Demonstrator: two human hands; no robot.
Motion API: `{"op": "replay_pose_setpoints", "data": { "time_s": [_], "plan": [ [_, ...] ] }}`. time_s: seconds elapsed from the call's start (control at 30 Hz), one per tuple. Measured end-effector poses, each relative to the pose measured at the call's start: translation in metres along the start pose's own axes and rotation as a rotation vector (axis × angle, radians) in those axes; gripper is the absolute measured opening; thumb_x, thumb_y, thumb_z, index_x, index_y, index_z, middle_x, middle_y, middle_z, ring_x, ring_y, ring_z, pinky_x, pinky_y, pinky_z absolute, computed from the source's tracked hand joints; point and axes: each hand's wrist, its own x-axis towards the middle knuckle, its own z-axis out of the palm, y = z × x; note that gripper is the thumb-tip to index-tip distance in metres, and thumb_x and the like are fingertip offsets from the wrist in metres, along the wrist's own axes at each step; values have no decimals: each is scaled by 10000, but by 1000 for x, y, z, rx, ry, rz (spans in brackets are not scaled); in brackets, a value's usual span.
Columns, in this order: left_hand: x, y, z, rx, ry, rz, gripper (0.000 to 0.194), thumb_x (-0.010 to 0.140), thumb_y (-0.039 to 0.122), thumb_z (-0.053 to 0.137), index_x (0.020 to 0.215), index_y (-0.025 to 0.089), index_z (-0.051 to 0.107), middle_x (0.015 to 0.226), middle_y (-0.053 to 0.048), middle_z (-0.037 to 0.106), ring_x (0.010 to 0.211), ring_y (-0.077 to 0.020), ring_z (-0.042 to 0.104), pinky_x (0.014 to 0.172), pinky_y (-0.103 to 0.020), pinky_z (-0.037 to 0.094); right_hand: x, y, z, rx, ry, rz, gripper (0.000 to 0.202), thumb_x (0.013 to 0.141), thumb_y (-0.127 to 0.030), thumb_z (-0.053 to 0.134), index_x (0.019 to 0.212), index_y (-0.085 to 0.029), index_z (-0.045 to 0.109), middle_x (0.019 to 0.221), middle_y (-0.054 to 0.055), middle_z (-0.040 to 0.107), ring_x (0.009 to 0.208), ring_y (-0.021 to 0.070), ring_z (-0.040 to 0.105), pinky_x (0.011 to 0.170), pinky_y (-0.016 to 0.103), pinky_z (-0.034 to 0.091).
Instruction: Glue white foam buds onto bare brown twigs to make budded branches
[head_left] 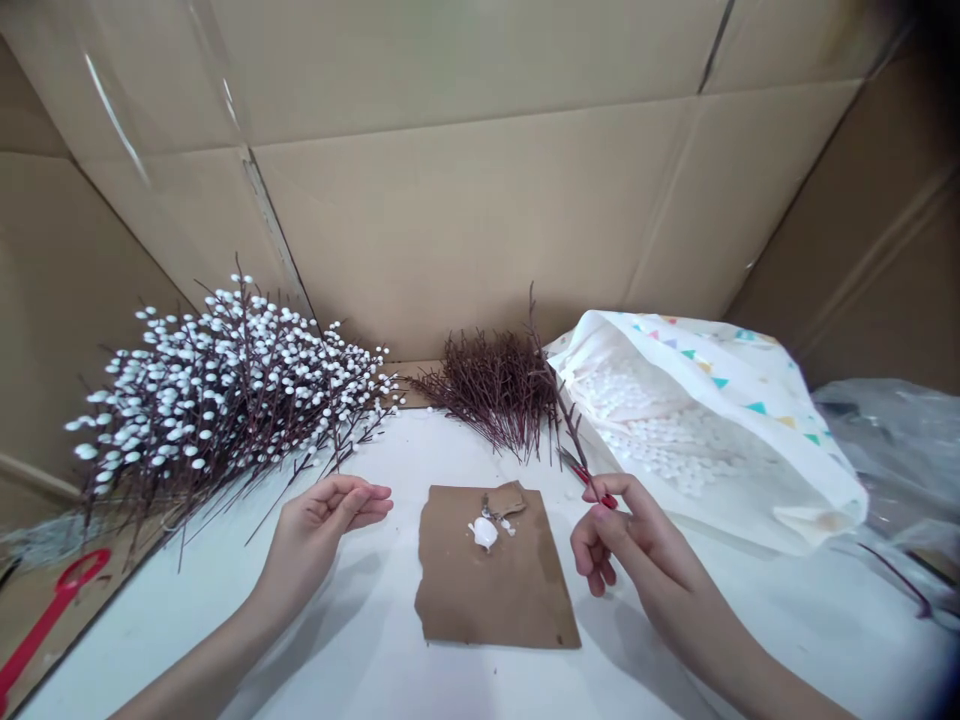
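My right hand (626, 540) pinches the lower end of a bare brown twig (571, 425), which leans up and to the left. Just behind those fingers is a small tool with red handles (604, 495), partly hidden, its dark tip pointing left. My left hand (330, 515) is closed, thumb pressed to the fingertips; whatever may be between them cannot be made out. Between the hands lies a piece of brown cardboard (487, 600) bearing a white blob (485, 533) that looks like glue and a small torn cardboard scrap (506, 499).
Twigs covered in white berries (225, 380) are heaped at the left. Bare brown twigs (495, 385) lie at the back middle. An open white bag (750, 420) of white berries stands right, beside clear plastic (892, 440). A red plastic item (56, 610) lies far left. Cardboard walls (480, 220) enclose the table.
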Motion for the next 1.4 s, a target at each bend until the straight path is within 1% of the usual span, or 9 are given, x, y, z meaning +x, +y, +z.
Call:
{"op": "replay_pose_setpoints", "data": {
  "time_s": [0.13,0.27,0.33,0.5,0.63,0.77,1.0,1.2,1.4],
  "plan": [
    [0,-9,2,-33,-28,-68,336,839,489,603,731,172,585,675,-28,718,551,-137,661,559,-250,568,-2,6,-3,-41,-5,19,278,949,-542,362,987,-267,347,622,-55,592,535,124,507,555,265,379],
    [5,-18,-4,0,10,-79,478,899,514,490,552,192,424,361,77,446,280,-49,335,313,-158,282,-10,9,6,-36,-71,33,289,958,-548,327,1002,-263,328,623,-54,574,549,123,496,563,262,377],
    [9,-18,-8,35,44,-54,480,878,461,561,510,181,431,335,83,412,289,-38,314,327,-148,272,-14,9,14,-20,-138,32,299,962,-550,310,999,-254,320,616,-53,559,543,120,486,553,256,372],
    [14,-2,0,65,65,32,190,711,290,776,723,170,630,622,11,683,542,-107,612,543,-196,497,-14,4,36,-32,-297,18,361,956,-582,274,1003,-228,327,621,-47,530,513,97,440,531,241,355],
    [14,13,16,74,-12,60,206,763,340,714,732,149,646,639,-37,699,533,-153,631,526,-262,520,-10,0,53,-42,-438,-5,403,947,-605,265,1021,-215,333,629,-34,544,473,82,417,487,220,336],
    [18,20,24,75,-44,154,245,857,373,594,705,183,565,623,13,637,485,-119,560,468,-233,454,-6,-3,70,-17,-502,-72,413,940,-621,244,986,-218,323,603,-38,542,421,66,395,436,189,323],
    [11,25,36,135,-33,255,457,948,370,454,534,179,485,455,57,447,418,-74,377,428,-199,308,6,-6,87,37,-419,-134,325,969,-547,273,980,-228,327,602,-56,557,396,48,408,415,153,336],
    [14,28,38,86,-44,237,186,841,317,637,721,176,624,579,16,644,544,-123,588,568,-231,475,9,-5,90,35,-397,-150,282,983,-501,283,1004,-222,322,606,-58,566,402,49,419,435,160,347],
    [18,26,40,12,-28,157,152,781,284,706,748,162,622,626,-8,690,592,-147,653,601,-249,537,9,-12,87,-11,-403,-149,337,972,-547,249,984,-218,323,602,-47,553,419,64,433,465,188,352]
  ]
}}
